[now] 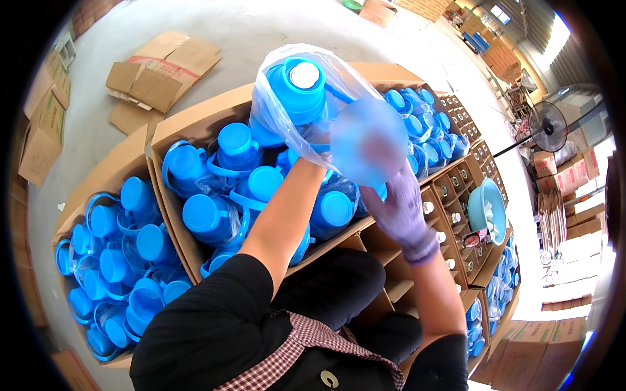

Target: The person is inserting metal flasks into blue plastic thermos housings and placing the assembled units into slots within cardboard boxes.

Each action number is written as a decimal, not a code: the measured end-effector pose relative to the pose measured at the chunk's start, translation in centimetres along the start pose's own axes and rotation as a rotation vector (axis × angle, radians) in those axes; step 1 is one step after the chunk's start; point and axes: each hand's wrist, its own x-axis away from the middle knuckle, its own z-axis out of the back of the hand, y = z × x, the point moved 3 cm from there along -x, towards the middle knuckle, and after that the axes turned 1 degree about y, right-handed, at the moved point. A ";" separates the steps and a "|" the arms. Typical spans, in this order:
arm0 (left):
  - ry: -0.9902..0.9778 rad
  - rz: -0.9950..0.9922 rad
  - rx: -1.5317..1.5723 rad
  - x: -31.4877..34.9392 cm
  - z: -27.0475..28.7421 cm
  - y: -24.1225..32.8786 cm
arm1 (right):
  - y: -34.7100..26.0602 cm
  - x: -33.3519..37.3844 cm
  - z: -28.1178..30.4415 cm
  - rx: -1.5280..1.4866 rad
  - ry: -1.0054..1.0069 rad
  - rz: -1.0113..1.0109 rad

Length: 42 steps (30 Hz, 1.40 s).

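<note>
You have one jug in hand: the blue jug (293, 101) sits within a clear plastic bag (349, 72) above the front carton (215, 104), with its white stopper (304, 75) facing up and bare of any cup lid. So on this one, the uncovering looks done.

Your gloved right hand (399, 207) is just beside it, its grip apparently closed on a round blue cup lid (355, 146); motion blur hides exactly how the fingers meet it, and whether it is tied to the jug's strap. Your left forearm (283, 218) reaches up to the bag's lower edge, but the hand is hidden there, so I cannot tell what its grip is doing.

As for what is left, the lid is not on this jug, and the bag stands loose around it. Below, the lidded jugs (207, 213) in the front carton have their blue lids on, some with plastic bunched about them. The left carton (107, 173) holds many more lidded jugs, and others lie beyond your right hand. Whether any of these have been handled does not show. White-capped pieces (450, 264) stand in a divided carton to your right, near a pale blue basin (476, 199) with small white pieces inside.
</note>
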 end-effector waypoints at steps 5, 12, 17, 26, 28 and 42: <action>0.041 0.025 -0.008 -0.8 2.5 -2.5 | -2.2 10.2 3.2 0.030 -0.020 -0.381; 0.143 0.055 0.010 -3.2 4.6 -7.2 | -3.0 20.9 3.6 -0.058 0.040 -0.738; 0.158 -0.071 0.042 -3.9 6.7 -6.4 | -4.8 22.6 4.0 -0.088 0.066 -0.792; 0.350 -0.372 0.140 -4.9 10.8 6.8 | -3.0 26.0 1.1 -0.231 0.072 -0.887; 0.510 -0.421 0.183 -3.6 11.3 10.5 | -2.8 24.4 -0.2 -0.308 0.066 -0.793; 0.939 -1.546 -2.404 5.1 1.5 8.1 | -2.0 23.3 -2.9 -0.225 0.057 -0.751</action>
